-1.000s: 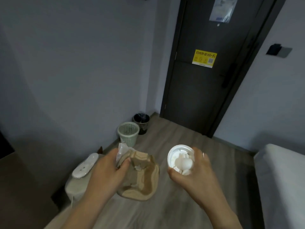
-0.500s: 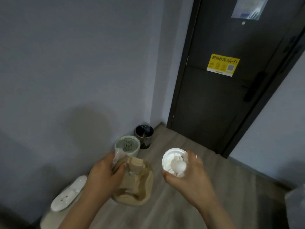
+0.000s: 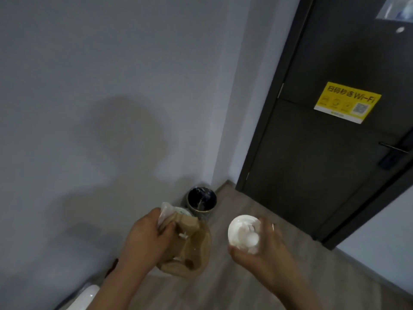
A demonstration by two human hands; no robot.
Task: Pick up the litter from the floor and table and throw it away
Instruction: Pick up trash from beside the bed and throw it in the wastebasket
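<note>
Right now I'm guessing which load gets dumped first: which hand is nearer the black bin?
Left. The left hand sits just below-left of the black bin; the right hand is farther right and lower.

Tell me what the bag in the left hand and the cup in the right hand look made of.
Brown bag: matte kraft paper by its look, creased and crumpled. White cup: probably smooth plastic or coated paper; the blur leaves that open.
</note>
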